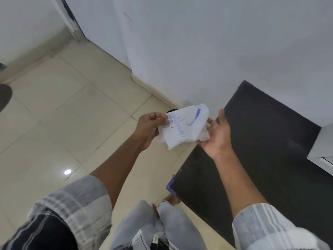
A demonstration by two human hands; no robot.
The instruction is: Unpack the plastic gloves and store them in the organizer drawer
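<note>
Left hand [146, 128]: fingers are pinching the packet's left edge.
Packet [183, 126]: white printed plastic, being held in the air between both hands, beside the dark desk's [261, 141] left edge.
Right hand [217, 134]: open fingers are cradling the packet's right end from beneath.
Technique: probably best steadying one edge while peeling the other open.

White walls [198, 42], glossy beige floor tiles [63, 114], black countertop [261, 150].
</note>
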